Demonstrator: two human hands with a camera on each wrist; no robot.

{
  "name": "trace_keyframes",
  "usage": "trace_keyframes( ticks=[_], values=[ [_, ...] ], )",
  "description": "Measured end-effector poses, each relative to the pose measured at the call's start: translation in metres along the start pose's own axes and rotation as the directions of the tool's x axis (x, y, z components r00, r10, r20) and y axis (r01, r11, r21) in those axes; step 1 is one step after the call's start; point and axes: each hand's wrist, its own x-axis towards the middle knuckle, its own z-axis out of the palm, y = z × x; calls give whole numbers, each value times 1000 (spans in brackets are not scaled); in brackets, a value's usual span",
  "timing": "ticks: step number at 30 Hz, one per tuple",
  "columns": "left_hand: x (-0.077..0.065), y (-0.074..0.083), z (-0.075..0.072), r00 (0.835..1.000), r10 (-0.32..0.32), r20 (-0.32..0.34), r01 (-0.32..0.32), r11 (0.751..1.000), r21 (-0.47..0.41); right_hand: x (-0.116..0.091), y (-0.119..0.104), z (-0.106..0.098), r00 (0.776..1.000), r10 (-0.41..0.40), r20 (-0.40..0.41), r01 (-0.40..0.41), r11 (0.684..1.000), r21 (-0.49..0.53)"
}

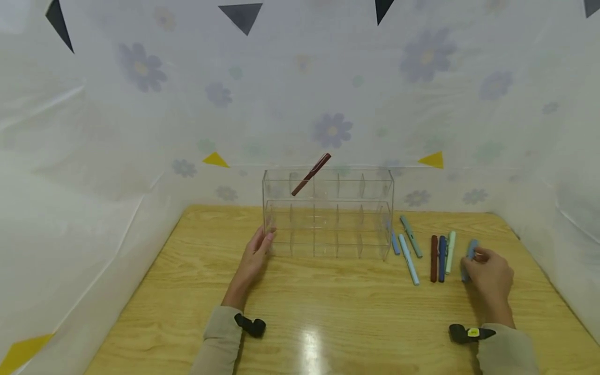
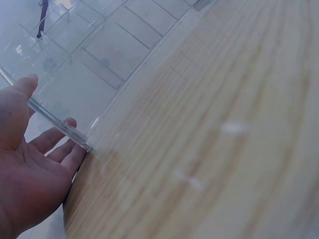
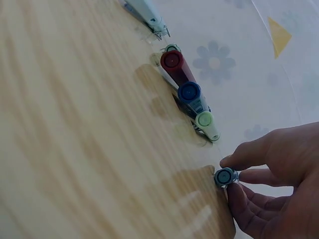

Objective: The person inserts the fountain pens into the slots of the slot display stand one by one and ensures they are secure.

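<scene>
A clear acrylic organizer (image 1: 325, 221) with several compartments stands on the table, and a dark red pen (image 1: 311, 174) leans in its upper row. My left hand (image 1: 255, 255) holds the organizer's left side; in the left wrist view the thumb (image 2: 27, 85) lies on one side of the panel edge and the fingers on the other. At the far right, my right hand (image 1: 489, 271) pinches a blue-grey pen (image 1: 472, 249) between thumb and fingers. The right wrist view shows the round end of this pen (image 3: 226, 177) low at the table surface.
Left of my right hand lie a dark red pen (image 1: 434, 259), a navy pen (image 1: 442, 259) and a pale green pen (image 1: 450, 252), side by side. Nearer the organizer are a light blue pen (image 1: 409, 259), a grey-green pen (image 1: 411, 236) and a blue pen (image 1: 396, 244). Patterned white sheeting (image 1: 281, 104) encloses the table.
</scene>
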Motion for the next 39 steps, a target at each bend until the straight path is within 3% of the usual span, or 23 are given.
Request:
trace_keyframes(
  ticks=[4,9,13,15,19,22,27,31,39],
  values=[
    [0,6,1,1000,-5,4,5,1000,-5,1,-1,-1,1000,4,-11,-4,1000,-9],
    [-5,29,0,999,-16,33,16,1000,9,3,-2,-4,997,59,-39,-57,997,52],
    [-7,37,0,999,-18,51,18,1000,18,2,-4,-8,995,96,-38,-88,982,166],
    [-5,29,0,999,-14,45,14,1000,7,1,-7,-10,992,123,-14,-115,957,267],
    [0,10,0,1000,-8,17,8,1000,2,-2,-13,-14,987,156,44,-157,862,482],
    [1,1,-1,1000,-4,5,4,1000,9,-5,-16,-16,987,146,71,-158,765,624],
    [0,-1,-1,1000,-5,1,5,1000,10,-10,-20,-20,989,106,101,-144,595,790],
    [0,-1,0,1000,-2,4,2,1000,19,-10,-24,-22,989,72,131,-149,519,841],
    [1,-2,-1,1000,11,5,-11,1000,22,-12,-32,-24,974,-84,208,-161,385,909]
  ],
)
